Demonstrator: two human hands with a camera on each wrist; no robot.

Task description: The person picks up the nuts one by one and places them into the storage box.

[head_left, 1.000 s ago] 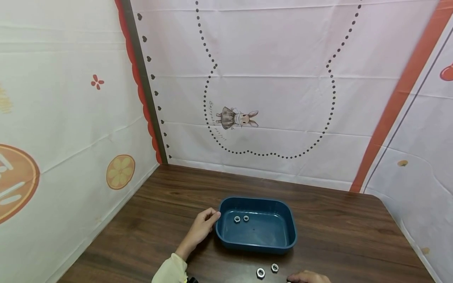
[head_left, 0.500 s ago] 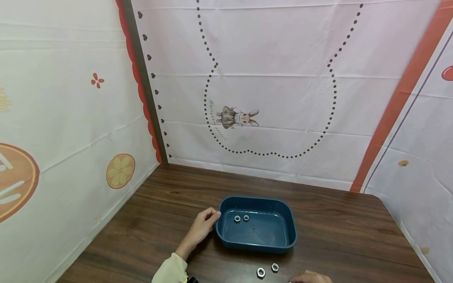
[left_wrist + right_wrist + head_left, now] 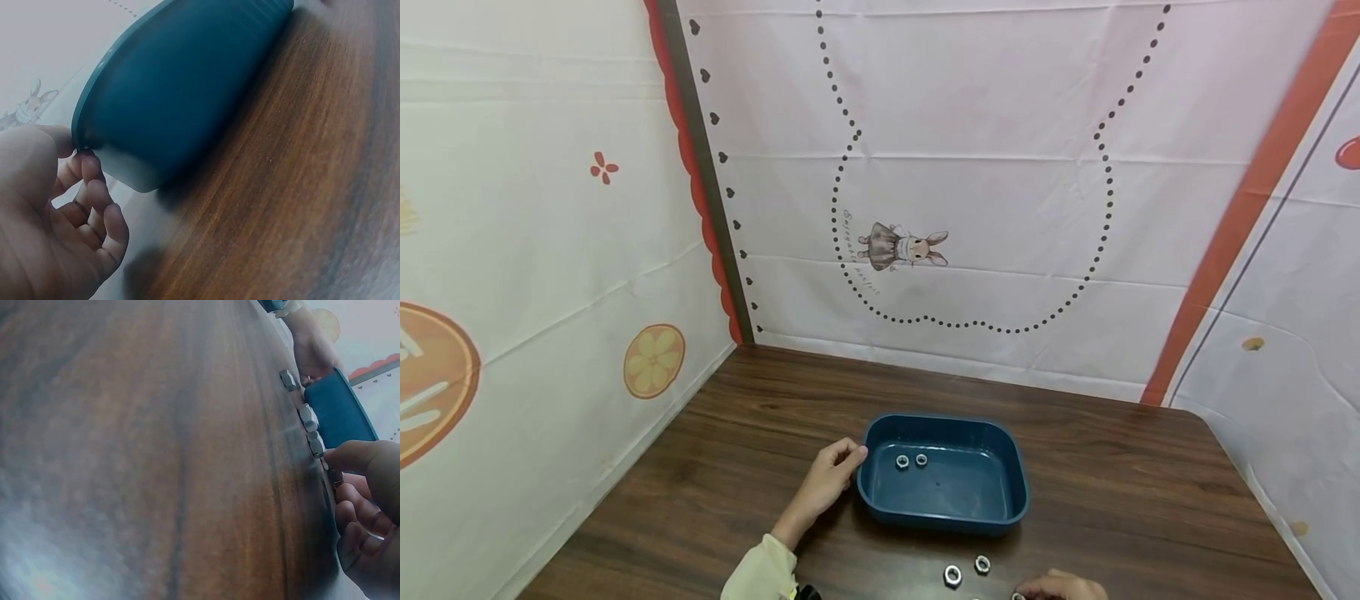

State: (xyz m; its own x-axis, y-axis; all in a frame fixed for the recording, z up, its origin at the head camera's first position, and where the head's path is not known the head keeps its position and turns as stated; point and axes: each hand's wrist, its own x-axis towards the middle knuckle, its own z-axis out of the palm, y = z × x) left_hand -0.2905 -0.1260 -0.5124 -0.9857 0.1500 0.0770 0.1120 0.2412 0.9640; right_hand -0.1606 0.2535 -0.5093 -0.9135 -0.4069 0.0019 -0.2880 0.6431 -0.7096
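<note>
There are six nuts [image 3: 308, 417], two hands [image 3: 827, 477], one tray [image 3: 951, 490] and one table [image 3: 1120, 492].

Bin [image 3: 958, 492] standing on table [image 3: 1150, 500].
Two nuts [image 3: 902, 462] are lying inside, left; further nuts [image 3: 952, 576] are lying before the bin; right hand [image 3: 1063, 586] is sitting rightward of these, left hand [image 3: 827, 479] is gripping bin's left end.

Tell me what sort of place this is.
Probably a screened-off tabletop workspace: a brown wood-grain table, white printed cloth sheets behind and beside it, and a blue rectangular plastic tray holding two silver hexagonal metal nuts.
</note>
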